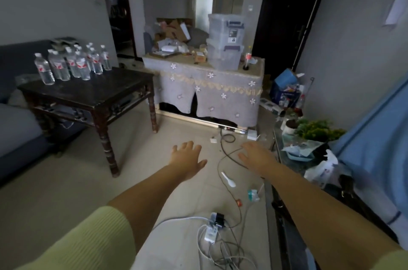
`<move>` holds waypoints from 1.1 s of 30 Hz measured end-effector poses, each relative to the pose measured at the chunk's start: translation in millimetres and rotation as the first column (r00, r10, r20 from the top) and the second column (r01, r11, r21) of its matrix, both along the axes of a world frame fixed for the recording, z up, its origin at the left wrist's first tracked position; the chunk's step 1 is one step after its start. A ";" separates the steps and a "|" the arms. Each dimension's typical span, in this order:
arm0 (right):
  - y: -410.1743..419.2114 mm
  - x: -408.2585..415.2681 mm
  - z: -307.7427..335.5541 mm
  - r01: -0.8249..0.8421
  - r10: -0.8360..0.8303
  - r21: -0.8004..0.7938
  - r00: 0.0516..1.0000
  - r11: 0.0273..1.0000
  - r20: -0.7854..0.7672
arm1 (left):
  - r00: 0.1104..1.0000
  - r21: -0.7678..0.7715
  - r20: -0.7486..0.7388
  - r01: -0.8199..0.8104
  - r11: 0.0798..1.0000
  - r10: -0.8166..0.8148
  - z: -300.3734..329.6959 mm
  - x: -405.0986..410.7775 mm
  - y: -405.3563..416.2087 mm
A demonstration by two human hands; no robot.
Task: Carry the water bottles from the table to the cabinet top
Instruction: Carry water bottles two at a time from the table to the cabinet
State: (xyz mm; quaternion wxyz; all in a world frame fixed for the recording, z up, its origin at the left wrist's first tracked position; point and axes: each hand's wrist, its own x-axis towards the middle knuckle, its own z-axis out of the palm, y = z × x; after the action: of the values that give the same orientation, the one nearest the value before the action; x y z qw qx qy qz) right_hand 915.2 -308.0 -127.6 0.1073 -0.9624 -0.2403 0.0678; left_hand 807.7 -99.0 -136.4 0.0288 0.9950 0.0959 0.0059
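Observation:
Several clear water bottles (72,63) with red-and-white labels and white caps stand upright in a cluster on the far left part of a dark wooden table (106,91). A cabinet (220,84) draped in a grey flowered cloth stands behind the table, to its right. My left hand (187,158) and my right hand (256,155) are stretched out in front of me over the floor, palms down, fingers spread, holding nothing. Both hands are well short of the table and the cabinet.
Stacked clear storage boxes (226,41), cartons and a small red-labelled bottle (248,58) crowd the cabinet top. Cables, a power strip (213,229) and a white spoon (228,179) lie on the tiled floor. A glass-topped shelf with a plant (318,132) runs along the right. A dark sofa (15,119) sits at left.

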 end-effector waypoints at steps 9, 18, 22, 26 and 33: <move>120.4 95.8 -24.5 -0.210 0.210 -0.016 0.978 0.977 -0.012 | 0.976 0.010 -0.044 -0.214 0.977 0.215 -4.2 78.1 102.7; 281.6 238.0 14.5 -0.280 0.280 -0.013 0.957 0.960 0.077 | 0.954 0.005 -0.004 -0.299 0.954 0.300 24.2 196.6 258.0; 353.5 275.2 22.4 -0.342 0.341 0.014 0.938 0.940 0.061 | 0.935 0.008 0.009 -0.354 0.935 0.354 38.5 240.8 329.8; 409.7 310.6 14.8 -0.361 0.362 -0.010 0.932 0.932 0.034 | 0.921 0.019 -0.017 -0.390 0.921 0.390 25.1 275.4 377.8; 534.4 405.2 -5.7 -0.453 0.453 0.012 0.891 0.891 -0.010 | 0.862 0.005 -0.060 -0.504 0.864 0.504 5.5 334.5 480.3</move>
State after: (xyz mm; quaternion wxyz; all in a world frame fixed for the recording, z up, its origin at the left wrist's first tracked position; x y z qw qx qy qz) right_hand 1320.4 226.4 -133.3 0.0948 -0.8790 -0.4575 0.0956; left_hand 1142.2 381.3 -130.9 0.0288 0.9349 0.3532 -0.0166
